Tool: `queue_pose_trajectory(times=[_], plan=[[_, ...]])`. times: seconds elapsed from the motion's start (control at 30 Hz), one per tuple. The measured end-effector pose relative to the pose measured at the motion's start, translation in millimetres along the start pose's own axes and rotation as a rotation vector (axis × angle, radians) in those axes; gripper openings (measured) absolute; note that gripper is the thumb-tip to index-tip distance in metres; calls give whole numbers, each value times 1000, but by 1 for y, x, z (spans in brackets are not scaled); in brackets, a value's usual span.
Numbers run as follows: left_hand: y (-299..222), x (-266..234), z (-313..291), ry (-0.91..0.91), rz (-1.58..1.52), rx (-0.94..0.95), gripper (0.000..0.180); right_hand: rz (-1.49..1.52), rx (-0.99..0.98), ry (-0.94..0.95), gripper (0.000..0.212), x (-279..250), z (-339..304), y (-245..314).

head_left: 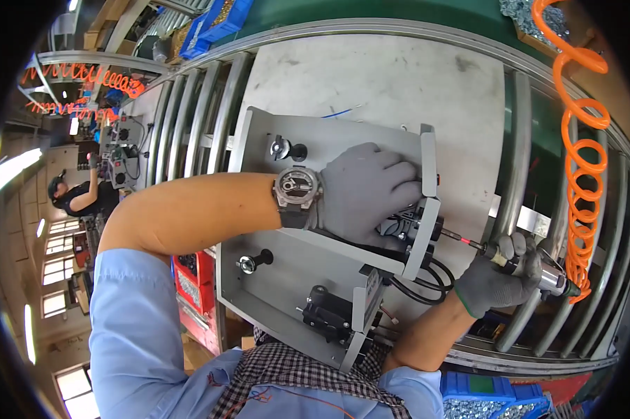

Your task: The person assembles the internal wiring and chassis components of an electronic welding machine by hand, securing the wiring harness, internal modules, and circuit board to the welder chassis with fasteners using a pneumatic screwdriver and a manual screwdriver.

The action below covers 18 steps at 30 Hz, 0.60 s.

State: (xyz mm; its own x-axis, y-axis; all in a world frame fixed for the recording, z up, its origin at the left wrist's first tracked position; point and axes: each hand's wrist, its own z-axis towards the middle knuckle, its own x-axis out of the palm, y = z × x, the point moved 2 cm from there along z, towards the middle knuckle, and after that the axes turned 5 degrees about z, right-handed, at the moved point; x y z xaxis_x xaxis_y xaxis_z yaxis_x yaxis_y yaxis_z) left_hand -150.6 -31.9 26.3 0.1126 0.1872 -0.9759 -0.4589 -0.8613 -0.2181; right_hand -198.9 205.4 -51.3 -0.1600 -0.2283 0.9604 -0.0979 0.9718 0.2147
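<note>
Right hand: gloved fingers wrapped round an air driver, its bit pointing left at the end panel of the far grey housing; tip contact unclear. Left hand: gloved fingers curled inside, against that panel; cannot tell whether they pinch the black part there. Judged step: fastening through the panel. Advice: back the part firmly from inside, fingertips off the bit's line; keep the driver square, press before triggering. Keep the black cable, looped below the bit on the near side, clear. Housing sits on the bench; orange hose slack at right.
</note>
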Motion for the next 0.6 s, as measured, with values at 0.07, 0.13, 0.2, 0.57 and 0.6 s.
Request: queue_pose_trajectory(times=[0.07, 0.13, 0.2, 0.57, 0.6], plan=[[5, 3, -5, -143, -86, 6, 58, 71, 17, 60, 24, 2, -1, -1], [6, 4, -8, -309, -129, 177, 52, 6, -2, 56, 24, 1, -3, 0], [8, 8, -10, -256, -124, 220, 43, -65, -17, -46, 23, -3, -2, 0], [1, -46, -5, -252, 171, 242, 47, -138, -285, -160, 18, -18, -84, 101], [-9, -45, -20, -303, 121, 133, 49, -119, -152, -107, 18, -23, -103, 96]])
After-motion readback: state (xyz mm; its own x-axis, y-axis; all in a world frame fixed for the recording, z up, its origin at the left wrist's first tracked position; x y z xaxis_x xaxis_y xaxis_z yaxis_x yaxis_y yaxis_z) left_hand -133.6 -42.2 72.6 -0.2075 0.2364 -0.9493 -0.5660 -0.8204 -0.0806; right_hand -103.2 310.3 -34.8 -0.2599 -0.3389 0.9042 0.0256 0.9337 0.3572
